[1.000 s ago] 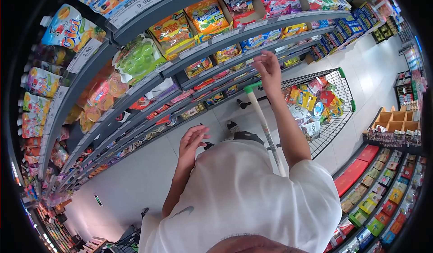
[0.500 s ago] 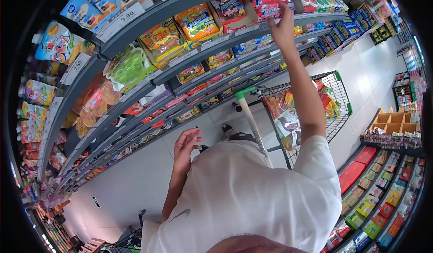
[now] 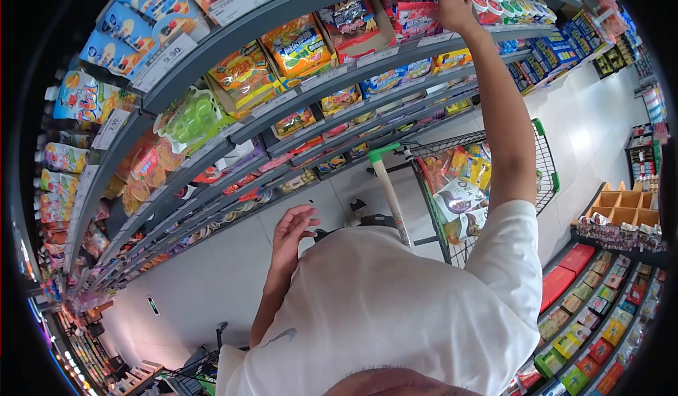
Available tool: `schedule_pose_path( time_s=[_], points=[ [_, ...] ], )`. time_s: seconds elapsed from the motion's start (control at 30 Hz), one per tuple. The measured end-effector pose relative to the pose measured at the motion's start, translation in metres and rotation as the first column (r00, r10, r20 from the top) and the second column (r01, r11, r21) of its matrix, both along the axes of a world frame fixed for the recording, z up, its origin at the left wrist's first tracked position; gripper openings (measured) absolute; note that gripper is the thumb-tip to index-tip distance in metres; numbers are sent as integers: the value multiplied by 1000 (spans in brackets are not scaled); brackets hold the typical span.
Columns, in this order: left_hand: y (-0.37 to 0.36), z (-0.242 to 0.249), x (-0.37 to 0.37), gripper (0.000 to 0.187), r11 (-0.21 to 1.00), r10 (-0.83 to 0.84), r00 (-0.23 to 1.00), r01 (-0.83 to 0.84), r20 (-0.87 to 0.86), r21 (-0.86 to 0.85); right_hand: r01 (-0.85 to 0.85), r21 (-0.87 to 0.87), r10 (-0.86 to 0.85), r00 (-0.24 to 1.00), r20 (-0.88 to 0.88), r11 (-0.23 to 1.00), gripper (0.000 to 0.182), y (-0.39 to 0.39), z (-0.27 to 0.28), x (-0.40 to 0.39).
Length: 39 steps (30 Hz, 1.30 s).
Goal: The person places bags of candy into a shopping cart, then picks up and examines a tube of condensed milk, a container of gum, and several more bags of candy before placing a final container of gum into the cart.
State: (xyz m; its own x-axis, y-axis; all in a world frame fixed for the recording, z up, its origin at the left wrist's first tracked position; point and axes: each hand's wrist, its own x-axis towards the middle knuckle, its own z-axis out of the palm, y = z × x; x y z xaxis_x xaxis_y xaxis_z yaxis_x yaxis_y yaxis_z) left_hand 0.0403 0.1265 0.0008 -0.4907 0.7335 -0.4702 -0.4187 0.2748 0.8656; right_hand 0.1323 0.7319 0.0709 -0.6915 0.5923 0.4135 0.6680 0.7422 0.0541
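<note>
My right hand (image 3: 455,9) reaches up to a shelf, its fingers stretched in beside a red and pink snack bag (image 3: 415,16). The fingertips overlap the shelf's upper edge and are partly in shadow. Small tubs with red and green lids (image 3: 498,8) stand just right of this hand. On the other side, an orange candy bag (image 3: 300,43) and a dark red bag (image 3: 349,25) sit in display boxes. My left hand (image 3: 293,230) hangs in front of my body, fingers loosely curled and apart, holding nothing.
A wire shopping cart (image 3: 545,157) with a pale handle bar (image 3: 390,191) stands below my right arm, with several snack bags (image 3: 459,200) inside. Curved shelves (image 3: 275,106) run along the front and left. At the lower right is another product rack (image 3: 586,318).
My right hand has moved farther up and in, from in front of the shelf to beside the red and pink bag. My left hand stays about where it was. The view has shifted slightly.
</note>
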Motion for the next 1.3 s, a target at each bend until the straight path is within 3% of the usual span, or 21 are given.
schedule_pose_path(
  time_s=[0.13, 0.23, 0.33, 0.37, 0.47, 0.5, 0.6, 0.63, 0.73, 0.77, 0.9, 1.0, 1.1, 1.2, 1.3],
  points=[
    [14, 2, 7, 26, 999, -22, 1000, 22, -6, -37, -37, 99, 41, 998, -41, 994, 76, -17, 11, 7],
    [26, 5, 15, 25, 997, -51, 999, 51, -4, -56, -176, -114, 178, 984, 5, 978, 79, 26, 4, 10],
    [34, 7, 20, 25, 996, -58, 998, 58, -3, -69, -372, -372, 313, 926, -210, 850, 76, 46, 7, 8],
    [35, 7, 21, 25, 996, -57, 998, 56, -4, -72, -534, -319, 428, 834, -347, 783, 73, 48, 6, 8],
    [32, 3, 22, 27, 998, -32, 999, 33, 17, -57, -581, -345, 461, 806, -372, 737, 65, 53, 4, 11],
    [31, 1, 22, 27, 998, -26, 999, 27, 20, -60, -336, -358, 272, 937, -217, 871, 53, 40, 8, 15],
    [24, 1, 19, 27, 998, -13, 1000, 14, 26, -66, -300, -267, 225, 934, -279, 916, 40, -2, 14, 24],
    [23, 2, 18, 27, 998, -12, 1000, 14, 26, -65, -429, -180, 338, 859, -384, 885, 30, 0, 6, 24],
    [21, 1, 12, 28, 998, -16, 1000, 17, 19, -55, -361, -415, 112, 850, -515, 835, 24, -12, -6, 29],
    [20, 1, 10, 28, 999, -20, 1000, 20, 15, -50, -427, -368, 98, 752, -652, 826, 21, -19, -11, 27],
    [24, 0, 5, 28, 998, -55, 998, 54, 23, 22, -309, -258, -31, 586, -810, 916, 17, -72, 10, 29],
    [25, 2, 6, 28, 995, -86, 995, 84, 52, 55, -405, -140, -48, 227, -973, 904, 13, -110, 16, 38],
    [17, -6, 1, 28, 991, -104, 991, 96, 84, 91, -418, -20, 53, 164, -985, 908, 11, -164, 41, 55],
    [15, -9, -6, 30, 987, -136, 987, 127, 85, 101, -362, -172, -1, 426, -905, 916, 10, -217, 54, 78],
    [23, -4, -6, 34, 968, -214, 973, 200, 83, 149, -586, -317, -9, 467, -884, 746, 8, -267, 52, 85]
  ],
)
